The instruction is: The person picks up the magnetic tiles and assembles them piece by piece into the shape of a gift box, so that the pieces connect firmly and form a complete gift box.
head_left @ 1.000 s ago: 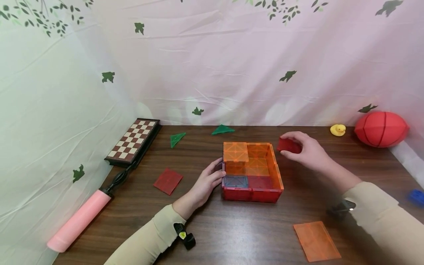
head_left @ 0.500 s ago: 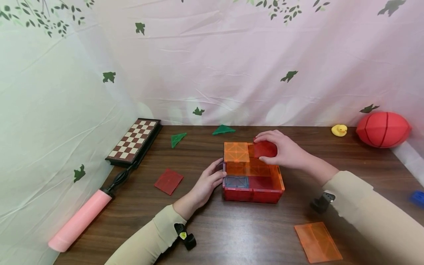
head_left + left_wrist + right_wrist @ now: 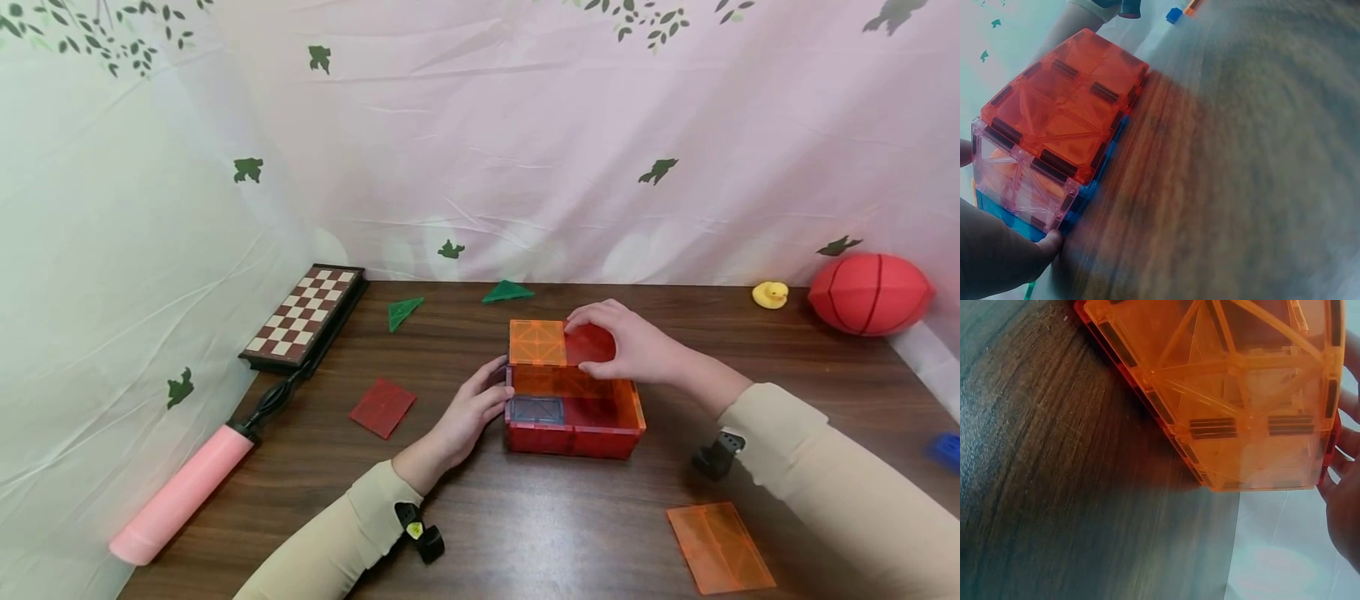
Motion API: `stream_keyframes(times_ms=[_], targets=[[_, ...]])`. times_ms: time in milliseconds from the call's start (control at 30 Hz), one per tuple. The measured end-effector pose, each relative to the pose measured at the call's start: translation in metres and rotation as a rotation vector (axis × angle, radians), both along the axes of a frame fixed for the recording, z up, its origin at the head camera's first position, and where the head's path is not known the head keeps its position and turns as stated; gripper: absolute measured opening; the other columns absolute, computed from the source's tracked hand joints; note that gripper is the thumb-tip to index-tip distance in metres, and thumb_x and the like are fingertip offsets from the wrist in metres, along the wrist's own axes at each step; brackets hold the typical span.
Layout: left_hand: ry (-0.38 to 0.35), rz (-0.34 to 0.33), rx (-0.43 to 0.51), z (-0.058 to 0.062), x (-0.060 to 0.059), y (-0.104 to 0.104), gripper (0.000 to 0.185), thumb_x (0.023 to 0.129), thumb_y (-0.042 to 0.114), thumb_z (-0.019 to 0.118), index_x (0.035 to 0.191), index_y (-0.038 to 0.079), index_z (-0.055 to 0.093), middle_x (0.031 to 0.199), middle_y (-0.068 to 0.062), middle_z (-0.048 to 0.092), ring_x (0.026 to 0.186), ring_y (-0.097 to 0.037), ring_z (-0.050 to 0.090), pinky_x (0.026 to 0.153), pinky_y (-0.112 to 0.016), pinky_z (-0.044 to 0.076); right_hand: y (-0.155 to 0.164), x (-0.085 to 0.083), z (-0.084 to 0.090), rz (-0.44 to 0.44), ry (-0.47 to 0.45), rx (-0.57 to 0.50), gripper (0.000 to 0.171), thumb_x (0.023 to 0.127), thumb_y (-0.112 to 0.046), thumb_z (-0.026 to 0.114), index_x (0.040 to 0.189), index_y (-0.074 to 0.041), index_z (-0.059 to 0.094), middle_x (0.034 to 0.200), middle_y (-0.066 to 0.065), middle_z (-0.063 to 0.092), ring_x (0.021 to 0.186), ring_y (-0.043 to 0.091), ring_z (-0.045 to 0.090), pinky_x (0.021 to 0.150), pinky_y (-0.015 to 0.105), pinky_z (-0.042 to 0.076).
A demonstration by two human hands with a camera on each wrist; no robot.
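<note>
1. A pink pump (image 3: 178,498) is lying at the far left of the table (image 3: 525,533), with a folded chessboard (image 3: 303,318) behind it
2. A red square tile (image 3: 382,407) and two green triangle tiles (image 3: 403,312) are lying flat on the wood, left of centre
3. My left hand (image 3: 471,412) is resting against the left wall of the tile box (image 3: 573,433), fingers loosely curved and touching it, clamped on nothing; the left wrist view is showing a fingertip (image 3: 1054,240) at the box's lower corner
4. The tile box is sitting at the table's centre, an orange tile (image 3: 537,342) already covering its far-left quarter
5. My right hand (image 3: 626,342) is pinching a red tile (image 3: 590,343) and holding it over the box's far-right quarter, just beside the orange tile
6. An orange tile (image 3: 718,546) is lying near right; a yellow duck (image 3: 770,294) and red ball (image 3: 870,293) are sitting far right
</note>
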State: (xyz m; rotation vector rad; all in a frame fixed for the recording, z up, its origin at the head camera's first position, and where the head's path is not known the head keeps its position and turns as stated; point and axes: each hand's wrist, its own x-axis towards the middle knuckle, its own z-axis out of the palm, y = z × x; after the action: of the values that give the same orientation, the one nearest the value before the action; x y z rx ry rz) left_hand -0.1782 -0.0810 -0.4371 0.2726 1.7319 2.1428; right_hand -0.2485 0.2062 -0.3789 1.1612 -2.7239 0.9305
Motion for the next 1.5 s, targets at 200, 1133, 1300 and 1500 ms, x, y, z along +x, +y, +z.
stream_keyframes(times_ms=[200,1133,1300,1500], targets=[[-0.003,-0.002,-0.004,0.0,-0.001,0.0,0.068,0.098,0.013,0.054,0.159,0.002,0.027,0.162,-0.023,0.027,0.146,-0.038,0.033,0.117,-0.053,0.028,0.002,-0.001,-0.001,0.008,-0.004,-0.009,0.053,0.077,-0.019,0.087,0.125,-0.014,0.065,0.133,0.005,0.06,0.12,0.024,0.048,0.088,0.05,0.054],[-0.029,0.0,-0.018,0.001,0.0,0.001,0.065,0.1,0.016,0.054,0.159,0.003,0.027,0.161,-0.022,0.028,0.145,-0.038,0.033,0.117,-0.051,0.03,0.06,0.059,-0.002,-0.147,0.111,-0.189,0.06,0.079,-0.002,0.085,0.133,-0.015,0.062,0.137,-0.001,0.057,0.129,0.01,0.046,0.106,0.022,0.036],[-0.024,0.027,-0.039,0.002,-0.003,0.001,0.062,0.1,0.018,0.054,0.156,0.002,0.031,0.158,-0.021,0.032,0.145,-0.036,0.034,0.117,-0.049,0.03,0.082,0.088,-0.006,-0.114,0.127,-0.223,0.066,0.073,0.009,0.085,0.131,-0.013,0.062,0.13,-0.001,0.061,0.123,0.004,0.05,0.102,0.013,0.035],[-0.011,0.086,-0.059,0.004,-0.02,0.002,0.06,0.103,0.022,0.052,0.154,-0.001,0.031,0.157,-0.021,0.032,0.145,-0.032,0.035,0.118,-0.048,0.029,0.108,0.125,-0.018,-0.05,0.059,-0.147,0.067,0.073,0.005,0.087,0.132,-0.016,0.062,0.126,-0.004,0.064,0.119,0.004,0.056,0.1,0.011,0.038]])
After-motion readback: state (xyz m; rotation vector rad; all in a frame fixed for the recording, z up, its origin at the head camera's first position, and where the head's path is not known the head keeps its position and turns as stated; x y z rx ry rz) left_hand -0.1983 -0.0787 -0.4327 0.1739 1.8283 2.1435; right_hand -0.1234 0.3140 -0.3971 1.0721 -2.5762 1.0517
